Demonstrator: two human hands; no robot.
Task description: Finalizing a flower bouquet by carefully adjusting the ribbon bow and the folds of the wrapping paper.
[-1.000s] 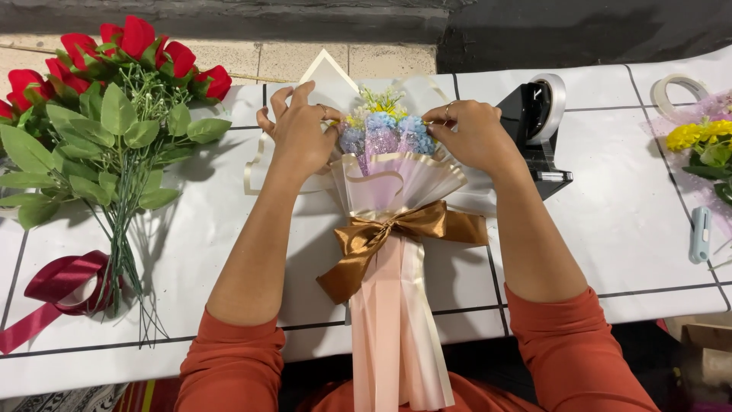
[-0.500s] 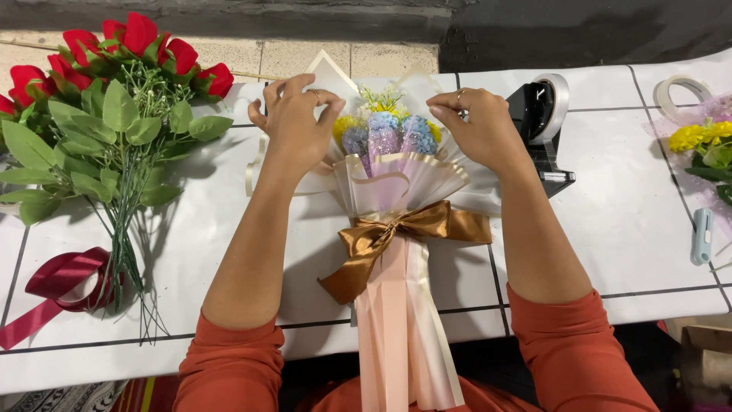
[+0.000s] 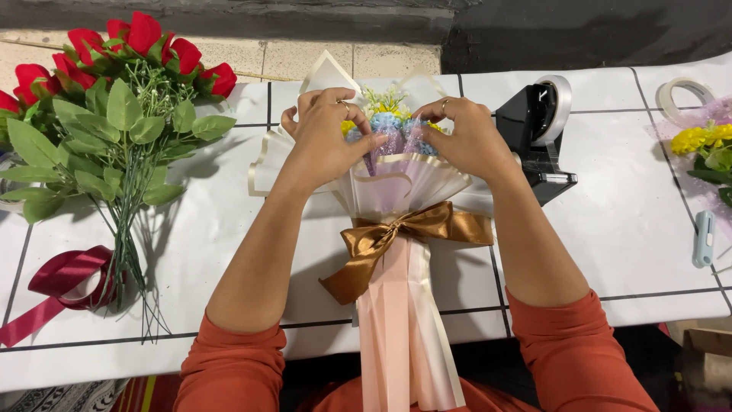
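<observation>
Pressing down on the top of the bouquet (image 3: 396,179) with both hands, in the middle of the white table (image 3: 633,221). Resting the left hand (image 3: 329,137) on the left side of the blue and yellow flowers (image 3: 389,122), fingers (image 3: 364,149) curled narrow and touching the wrap edge, not closing around anything. Resting the right hand (image 3: 467,139) on the right side in the same way, fingers (image 3: 431,145) bent inward and nearly meeting the left ones over the flowers. Lying flat with the flowers pointing away and the long pink wrap (image 3: 400,336) hanging over the near table edge. Sitting tied around the narrow part, just below the hands, a golden-brown bow (image 3: 404,233). Lying well to the left, red roses (image 3: 114,84) with green leaves, and a dark red ribbon (image 3: 57,286) touching their stems. Standing just beside the right hand, a black tape dispenser (image 3: 537,130). Lying at the far right, yellow flowers (image 3: 705,141) and a light blue tool (image 3: 703,238).
</observation>
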